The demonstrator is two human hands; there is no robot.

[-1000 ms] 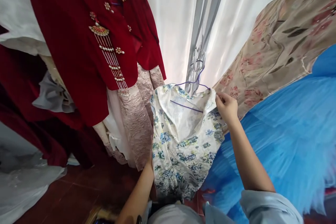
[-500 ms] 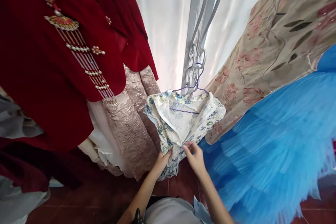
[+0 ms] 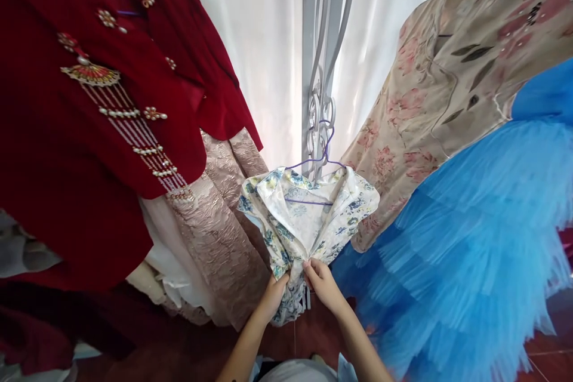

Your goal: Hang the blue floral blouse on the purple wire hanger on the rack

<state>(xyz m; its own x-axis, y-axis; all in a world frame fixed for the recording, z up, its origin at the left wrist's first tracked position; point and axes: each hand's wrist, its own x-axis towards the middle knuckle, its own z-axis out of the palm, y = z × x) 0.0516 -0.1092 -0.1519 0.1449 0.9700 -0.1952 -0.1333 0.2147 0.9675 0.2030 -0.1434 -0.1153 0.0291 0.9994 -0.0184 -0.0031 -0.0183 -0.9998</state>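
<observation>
A white garment with blue and yellow flower print (image 3: 344,221) hangs in front of me on a purple hanger (image 3: 324,155), its collar lying spread in a deep V. My left hand (image 3: 275,295) grips the front of the garment near the waist, fingers partly hidden in the cloth. Close beside it, my right hand (image 3: 320,280) pinches the front edge at the bottom of the V, thumb and fingers pressed together. Below both hands the lower part of the garment hangs bunched.
A grey metal stand (image 3: 308,42) with scrolls carries the hanger before a white curtain (image 3: 250,30). On the left hangs a red jacket (image 3: 170,113) with beaded ornaments, over a pale pink brocade skirt (image 3: 224,239). A beige floral dress (image 3: 403,131) and a blue ruffled tulle gown (image 3: 470,221) fill the right.
My right hand has moved down and left, from loosely curled by the front edge to pinching it. The left hand keeps its grip. The whole view has shifted slightly.
</observation>
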